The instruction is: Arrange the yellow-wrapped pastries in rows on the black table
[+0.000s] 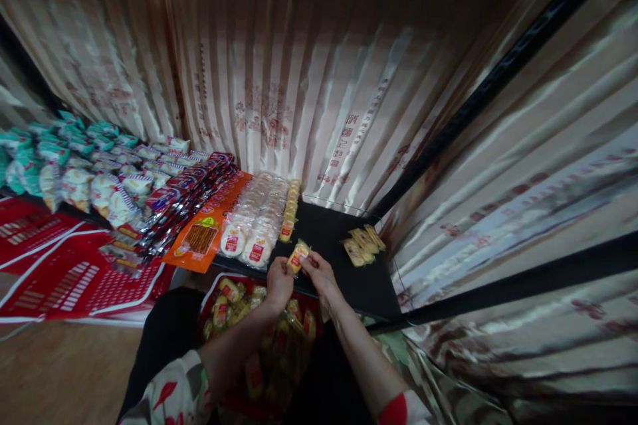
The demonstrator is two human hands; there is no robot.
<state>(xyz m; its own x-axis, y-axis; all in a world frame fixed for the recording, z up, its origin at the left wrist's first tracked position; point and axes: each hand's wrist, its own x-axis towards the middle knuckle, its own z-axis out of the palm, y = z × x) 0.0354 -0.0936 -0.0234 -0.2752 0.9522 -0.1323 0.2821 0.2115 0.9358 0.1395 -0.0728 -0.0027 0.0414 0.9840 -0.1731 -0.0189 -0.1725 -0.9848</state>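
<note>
Between my two hands is a small yellow wrapped snack [298, 257] with a red label, held over the front part of the black shelf [319, 219]. My left hand [280, 285] pinches its left end, and my right hand [319, 273] pinches its right end. Below my forearms stands a red basket [203, 302] full of similar yellow snack packs [232, 291]. Just beyond my hands, a row of the same yellow packs [292, 206] runs back along the shelf. To the right lies a small group of pale yellow packs [363, 246].
Left of the yellow row are round white wrapped crackers [256, 246], orange bags [199, 239], dark red packs [187, 192], white packs [117, 196] and green packs [24, 169]. Red baskets [90, 279] sit at lower left. Pleated curtains [279, 73] and a black post [458, 113] border the shelf.
</note>
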